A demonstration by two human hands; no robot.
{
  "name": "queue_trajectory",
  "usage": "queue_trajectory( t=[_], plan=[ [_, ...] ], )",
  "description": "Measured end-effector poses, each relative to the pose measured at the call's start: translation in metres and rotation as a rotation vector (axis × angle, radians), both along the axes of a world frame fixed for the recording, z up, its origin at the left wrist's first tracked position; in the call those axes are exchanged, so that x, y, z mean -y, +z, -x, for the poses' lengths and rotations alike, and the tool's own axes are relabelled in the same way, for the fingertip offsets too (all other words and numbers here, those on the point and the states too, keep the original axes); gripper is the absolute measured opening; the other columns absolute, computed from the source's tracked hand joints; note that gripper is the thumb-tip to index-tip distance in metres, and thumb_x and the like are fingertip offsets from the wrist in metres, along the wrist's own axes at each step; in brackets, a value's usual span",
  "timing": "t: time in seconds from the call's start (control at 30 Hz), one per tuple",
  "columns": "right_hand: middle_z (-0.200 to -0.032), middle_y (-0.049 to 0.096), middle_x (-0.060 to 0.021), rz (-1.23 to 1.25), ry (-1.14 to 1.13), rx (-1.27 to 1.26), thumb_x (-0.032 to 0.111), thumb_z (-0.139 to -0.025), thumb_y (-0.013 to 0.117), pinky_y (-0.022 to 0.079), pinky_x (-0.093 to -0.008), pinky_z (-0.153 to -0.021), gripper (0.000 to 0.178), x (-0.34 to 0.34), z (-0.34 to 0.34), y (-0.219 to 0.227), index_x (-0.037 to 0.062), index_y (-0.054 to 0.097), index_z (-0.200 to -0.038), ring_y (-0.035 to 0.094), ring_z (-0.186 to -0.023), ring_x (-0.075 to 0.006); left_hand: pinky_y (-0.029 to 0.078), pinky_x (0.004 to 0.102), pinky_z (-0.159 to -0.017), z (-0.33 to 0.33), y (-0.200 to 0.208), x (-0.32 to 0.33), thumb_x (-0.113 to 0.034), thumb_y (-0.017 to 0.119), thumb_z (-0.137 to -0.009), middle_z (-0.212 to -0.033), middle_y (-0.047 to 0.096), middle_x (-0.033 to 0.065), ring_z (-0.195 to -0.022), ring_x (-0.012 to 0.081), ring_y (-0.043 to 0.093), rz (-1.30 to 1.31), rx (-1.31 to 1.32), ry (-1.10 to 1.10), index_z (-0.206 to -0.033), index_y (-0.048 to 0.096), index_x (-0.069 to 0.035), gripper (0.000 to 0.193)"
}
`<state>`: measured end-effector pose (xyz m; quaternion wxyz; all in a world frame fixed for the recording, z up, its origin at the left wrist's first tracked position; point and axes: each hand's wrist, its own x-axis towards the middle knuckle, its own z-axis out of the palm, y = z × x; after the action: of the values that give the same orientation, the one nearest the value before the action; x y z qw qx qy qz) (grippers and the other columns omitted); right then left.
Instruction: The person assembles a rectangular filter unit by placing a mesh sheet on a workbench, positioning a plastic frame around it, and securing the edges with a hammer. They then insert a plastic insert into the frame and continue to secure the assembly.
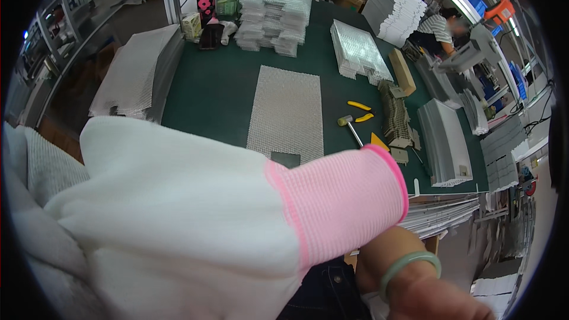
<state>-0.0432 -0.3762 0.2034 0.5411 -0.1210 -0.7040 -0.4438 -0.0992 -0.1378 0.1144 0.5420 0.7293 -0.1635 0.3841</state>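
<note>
My L hand [447, 301]'s cut off at the lower edge, so can't tell opening/grip; best lift my white sleeve [189, 189] clear of the grey textured sheet [285, 106], flat mid-tbl [207, 92].

At the lower right, a hand [440, 300] runs off the bottom edge, fingers indistinct, left or right unclear. The sleeve [195, 201], cut off along the bottom, hides the sheet's [287, 109] near end. Upper right, a co-worker [435, 28] is partly blurred.
</note>
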Motion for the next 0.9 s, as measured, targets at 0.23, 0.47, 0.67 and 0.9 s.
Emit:
queue_trajectory(
  t=[0.23,0.47,0.67,0.9],
  plan=[
    [-0.137,0.058,0.0074,0.002,-0.355,-0.63,0.026,-0.1,0.058,0.015,-0.0523,-0.116,0.031,0.003,-0.007,-0.032,0.0211,0.06,-0.13,0.05,-0.129,-0.0125,0.04,0.0205,-0.059,-0.054,0.041,0.003,-0.002,0.066,-0.09,-0.088,0.06,0.0026,-0.065,0.0061,0.048,0.002,0.206,0.097,-0.128,0.058,0.007,0.04],
    [-0.121,0.06,0.0057,0.356,0.257,-0.774,0.024,-0.099,0.058,0.0,-0.0587,-0.117,0.023,-0.014,-0.002,-0.032,0.018,0.057,-0.122,0.053,-0.12,-0.0123,0.034,0.0159,-0.051,-0.15,0.05,0.007,0.004,0.062,-0.092,-0.078,0.056,-0.0027,-0.059,0.0007,0.045,0.135,0.139,0.159,-0.134,0.056,0.006,0.042],
    [-0.105,0.057,0.0002,0.419,0.158,-0.972,0.037,-0.095,0.063,0.017,-0.0571,-0.121,0.029,0.01,-0.027,-0.036,0.0135,0.057,-0.111,0.05,-0.11,-0.0219,0.052,0.0295,-0.075,-0.25,-0.028,-0.016,-0.022,0.076,-0.087,-0.091,0.067,0.007,-0.08,0.0139,0.063,-0.013,-0.275,0.283,-0.129,0.064,-0.004,0.047],
    [-0.103,0.062,-0.0155,0.627,-0.41,-1.361,0.024,-0.097,0.059,0.044,-0.0471,-0.102,0.027,0.049,-0.061,-0.129,0.0009,0.058,-0.112,0.059,-0.101,-0.0272,0.046,0.0476,-0.098,-0.26,-0.132,-0.076,-0.027,0.072,-0.088,-0.123,0.06,0.0256,-0.118,0.0397,0.056,-0.356,-0.132,0.809,-0.132,0.052,0.006,0.059]
  ],
)
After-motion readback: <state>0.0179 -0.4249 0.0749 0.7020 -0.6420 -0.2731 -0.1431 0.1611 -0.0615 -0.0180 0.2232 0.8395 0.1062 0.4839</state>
